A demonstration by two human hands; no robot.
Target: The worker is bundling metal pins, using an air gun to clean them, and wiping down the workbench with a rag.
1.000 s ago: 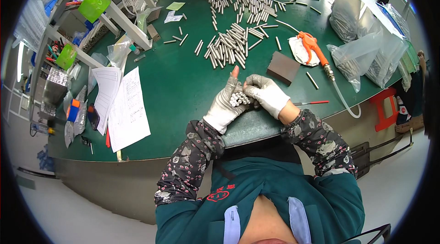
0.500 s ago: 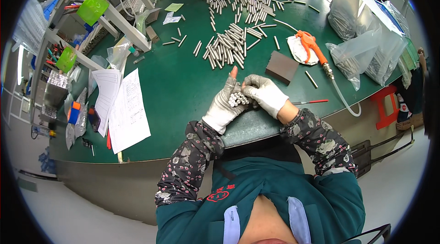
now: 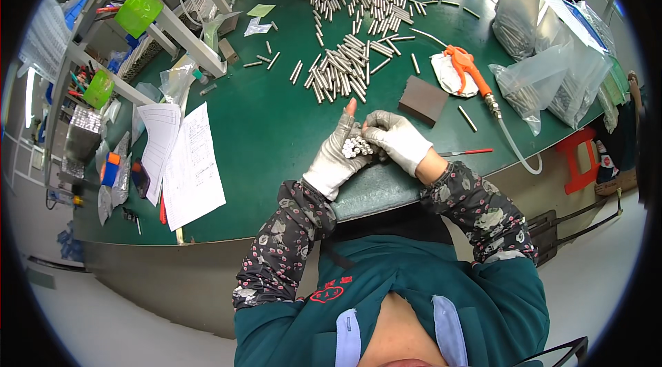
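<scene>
A bundle of short metal pins (image 3: pixel 356 147) lies in the palm of my left hand (image 3: pixel 333 161), their round ends facing up toward me. That hand wears a white glove with a bare thumb tip, and its fingers curl round the bundle. My right hand (image 3: pixel 400 139), gloved too, presses its fingertips against the far end of the same bundle; what exactly they pinch is hidden. Just beyond both hands, a loose heap of metal pins (image 3: pixel 341 70) covers the green table (image 3: pixel 269 153). Close to my right hand sits a dark brown block (image 3: pixel 423 101).
Right of the block lie an orange air gun (image 3: pixel 466 70) with a hose, a single pin (image 3: pixel 467 118) and a red-handled file (image 3: pixel 476 152). Plastic bags of pins (image 3: pixel 531 81) stand at the right. Written sheets (image 3: pixel 193 174) and a white shelf frame (image 3: pixel 186 22) occupy the left.
</scene>
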